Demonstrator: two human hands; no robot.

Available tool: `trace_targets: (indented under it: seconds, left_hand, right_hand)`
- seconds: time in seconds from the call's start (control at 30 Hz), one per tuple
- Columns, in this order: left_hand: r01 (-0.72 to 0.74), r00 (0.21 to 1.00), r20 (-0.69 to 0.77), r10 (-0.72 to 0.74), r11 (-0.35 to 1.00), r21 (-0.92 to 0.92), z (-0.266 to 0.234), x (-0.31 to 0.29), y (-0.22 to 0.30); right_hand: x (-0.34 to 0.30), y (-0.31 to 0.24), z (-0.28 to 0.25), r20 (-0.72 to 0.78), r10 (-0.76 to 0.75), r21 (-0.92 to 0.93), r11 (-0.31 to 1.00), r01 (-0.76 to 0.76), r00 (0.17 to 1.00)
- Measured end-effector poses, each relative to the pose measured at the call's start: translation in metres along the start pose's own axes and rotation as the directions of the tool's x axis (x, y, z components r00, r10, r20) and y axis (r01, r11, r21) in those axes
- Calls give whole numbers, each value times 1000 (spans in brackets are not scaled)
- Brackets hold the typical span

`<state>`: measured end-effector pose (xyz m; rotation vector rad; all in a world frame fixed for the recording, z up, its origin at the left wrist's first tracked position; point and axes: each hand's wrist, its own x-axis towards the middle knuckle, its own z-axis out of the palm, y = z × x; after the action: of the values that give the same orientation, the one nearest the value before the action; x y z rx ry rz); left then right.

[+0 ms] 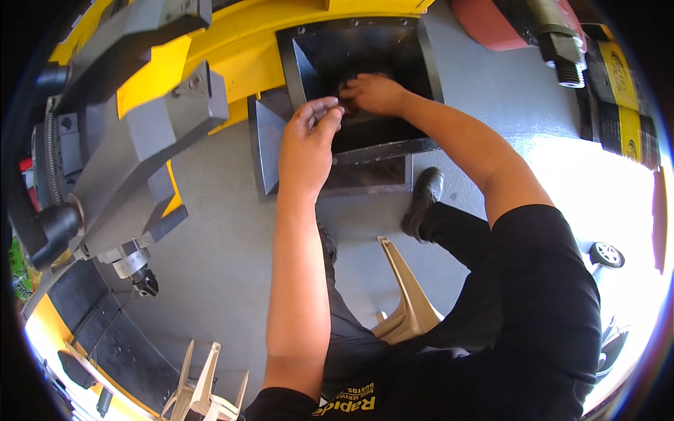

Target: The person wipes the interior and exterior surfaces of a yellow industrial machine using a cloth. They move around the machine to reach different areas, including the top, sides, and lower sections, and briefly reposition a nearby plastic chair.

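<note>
A black metal tray (385, 149) with sloping walls stands in front of me, its inside very dark. My left hand (309, 137) is over the tray's left side, thumb and fingertips brought together; anything between them is too small to make out. To its right, my right hand (373, 94) reaches down into the tray with its fingers bent. Those fingertips fade into the shadow, and what they hold or touch is hidden. The fingers of both hands look darkened. A second dark tray (265, 151) sits lower, partly under the first.
Yellow machine framework (246, 59) runs behind the trays. A grey machine arm (140, 140) juts in at left. At upper right hangs a threaded metal shaft (562, 52) beside a red part. Below me is a beige plastic chair (406, 309); more beige chair legs (203, 382) show lower left.
</note>
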<state>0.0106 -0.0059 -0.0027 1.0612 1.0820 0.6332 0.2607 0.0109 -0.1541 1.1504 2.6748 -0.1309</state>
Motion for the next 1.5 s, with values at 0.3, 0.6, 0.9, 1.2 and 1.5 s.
trace_targets:
  seconds: [0.3, 0.6, 0.9, 1.2, 1.5]
  left_hand:
    - [-11, 1000, -10, 11, 999, -43, -2, -6, 5]
    - [41, 999, 17, -41, 999, 6, 2, -2, 2]
    - [35, 998, 45, -36, 999, 34, 13, 0, -2]
    - [36, 999, 35, -37, 999, 33, 5, -10, 7]
    - [61, 997, 45, -63, 997, 44, 12, -12, 5]
  right_hand:
    - [2, 7, -22, -215, 196, -68, 974, -215, 957]
    - [57, 4, -47, -499, 396, 95, 909, -405, 771]
    - [-15, 7, -7, 4, 22, -33, 999, -22, 1000]
    - [-39, 33, -52, -404, 550, -103, 767, -634, 731]
    - [-2, -6, -15, -441, 709, 41, 629, -776, 551]
